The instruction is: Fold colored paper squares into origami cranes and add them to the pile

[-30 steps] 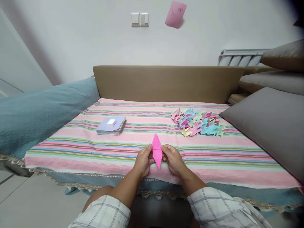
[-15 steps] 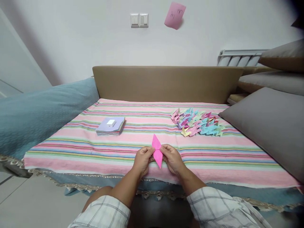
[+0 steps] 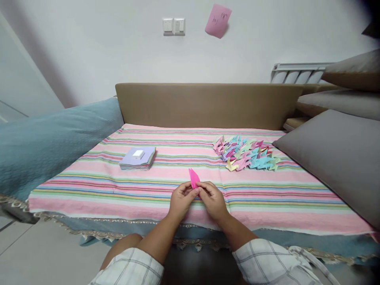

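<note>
A bright pink folded origami paper [image 3: 194,177] is pinched between my two hands, its pointed end sticking up and away from me. My left hand [image 3: 181,200] grips it from the left, thumb on the near side. From the right, my right hand [image 3: 213,199] closes on it too, with both thumbs nearly meeting. The fingers cover the paper's lower part. Beyond my right hand lies a pile of folded paper cranes [image 3: 245,154] in many colours. A stack of square paper sheets [image 3: 133,161] rests to the left, with a small white block [image 3: 138,154] on top.
Everything lies on a striped pink cloth [image 3: 89,190] over a sofa seat. A brown backrest [image 3: 208,105] stands behind it. A blue-covered armrest [image 3: 59,138] bounds the left, grey cushions [image 3: 335,154] the right. A pink note [image 3: 218,20] hangs on the wall near light switches [image 3: 173,26].
The pink paper was spread out as a long diamond; now its lower half is folded up or hidden behind my fingers. My hands have come closer together, thumbs nearly touching.
</note>
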### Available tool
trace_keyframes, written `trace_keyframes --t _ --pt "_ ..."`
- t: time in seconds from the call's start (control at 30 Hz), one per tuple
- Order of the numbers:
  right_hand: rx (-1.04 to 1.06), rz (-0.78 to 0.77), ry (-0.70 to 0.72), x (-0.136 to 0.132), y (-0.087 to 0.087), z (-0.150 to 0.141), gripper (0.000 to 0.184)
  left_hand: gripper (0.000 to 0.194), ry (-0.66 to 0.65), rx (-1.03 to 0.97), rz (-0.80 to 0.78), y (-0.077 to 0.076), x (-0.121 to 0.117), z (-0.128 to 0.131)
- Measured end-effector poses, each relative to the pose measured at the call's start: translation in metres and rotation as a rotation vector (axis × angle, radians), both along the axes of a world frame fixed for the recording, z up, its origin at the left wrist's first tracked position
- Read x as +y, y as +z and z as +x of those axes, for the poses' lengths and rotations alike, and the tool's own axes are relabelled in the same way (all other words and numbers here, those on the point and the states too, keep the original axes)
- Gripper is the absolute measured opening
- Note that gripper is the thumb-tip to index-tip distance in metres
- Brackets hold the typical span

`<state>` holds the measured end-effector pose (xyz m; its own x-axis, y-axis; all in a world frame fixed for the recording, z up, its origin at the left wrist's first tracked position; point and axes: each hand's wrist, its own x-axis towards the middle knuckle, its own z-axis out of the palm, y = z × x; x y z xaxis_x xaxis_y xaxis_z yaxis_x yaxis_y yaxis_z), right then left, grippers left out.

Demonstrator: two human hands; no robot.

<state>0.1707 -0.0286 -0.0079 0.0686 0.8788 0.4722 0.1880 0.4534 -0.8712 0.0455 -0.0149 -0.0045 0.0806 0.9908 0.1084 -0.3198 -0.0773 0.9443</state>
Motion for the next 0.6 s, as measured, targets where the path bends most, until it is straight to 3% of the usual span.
trace_keyframes --t 0.2,0.37,0.6 --pt "-0.04 -0.007 -0.007 0.003 -0.002 0.004 0.023 0.03 0.027 -0.177 -0.168 0.001 0.003 -0.002" --pt "0.026 -0.209 0.231 0.009 0.002 0.016 0.025 0.031 -0.031 -0.131 -0.185 0.004 0.005 -0.006" --pt "-0.202 -0.007 0.25 0.011 0.005 0.029 0.023 0.056 -0.049 -0.034 -0.103 0.008 0.005 -0.011"
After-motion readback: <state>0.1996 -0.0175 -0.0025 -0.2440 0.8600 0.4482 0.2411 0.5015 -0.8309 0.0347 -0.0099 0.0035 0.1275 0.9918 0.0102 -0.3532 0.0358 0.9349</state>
